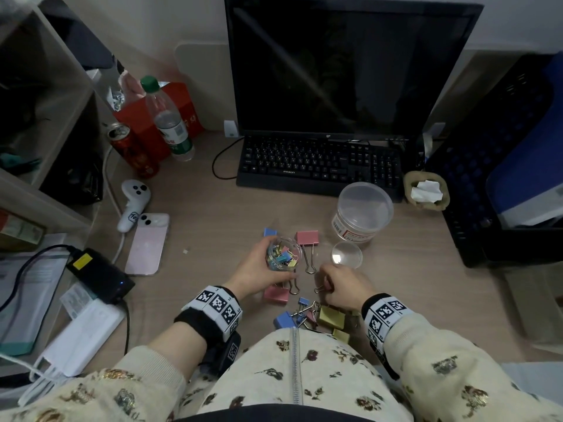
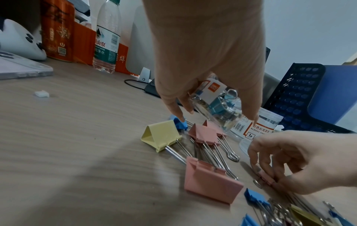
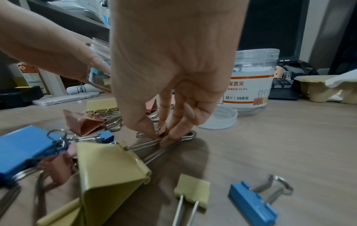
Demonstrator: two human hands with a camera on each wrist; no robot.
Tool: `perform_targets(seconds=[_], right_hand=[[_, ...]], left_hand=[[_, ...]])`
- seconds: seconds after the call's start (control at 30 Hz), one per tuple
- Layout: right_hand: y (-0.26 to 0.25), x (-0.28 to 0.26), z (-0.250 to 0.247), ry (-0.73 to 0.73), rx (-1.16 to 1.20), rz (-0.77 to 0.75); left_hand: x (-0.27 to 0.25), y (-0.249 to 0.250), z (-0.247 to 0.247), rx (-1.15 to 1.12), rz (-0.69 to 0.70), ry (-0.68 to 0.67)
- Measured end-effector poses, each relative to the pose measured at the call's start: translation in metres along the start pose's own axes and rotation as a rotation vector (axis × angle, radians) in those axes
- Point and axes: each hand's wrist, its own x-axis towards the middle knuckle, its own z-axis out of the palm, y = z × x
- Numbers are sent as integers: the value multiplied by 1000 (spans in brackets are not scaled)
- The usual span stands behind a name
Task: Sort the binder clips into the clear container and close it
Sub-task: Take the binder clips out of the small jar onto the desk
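Binder clips [image 1: 281, 254] partly fill the small clear container [image 1: 283, 253] gripped by the left hand [image 1: 255, 269], while the right hand [image 1: 344, 287] pinches a small pink clip [image 2: 266, 178] off the bench [image 1: 213, 239]; many remain, lid [image 1: 347, 254] off.

A wood-grain desk [image 1: 213, 214] carries loose binder clips [image 1: 307, 315] near its front edge, a large clear tub [image 1: 362, 213] with a small round lid [image 1: 347, 254] beside it, a black keyboard [image 1: 320, 164], a pink phone [image 1: 147, 243], a white controller [image 1: 132, 204], a water bottle [image 1: 169, 120] and a red can [image 1: 129, 147].
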Motion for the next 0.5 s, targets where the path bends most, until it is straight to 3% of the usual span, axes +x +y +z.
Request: perform_targets(seconds=[0.37, 0.5], right_hand=[[1, -1, 1, 3, 104, 62], [1, -1, -13, 102, 217, 49]], left_hand=[[-3, 1, 2, 19, -2, 13], [-4, 4, 3, 24, 1, 16]])
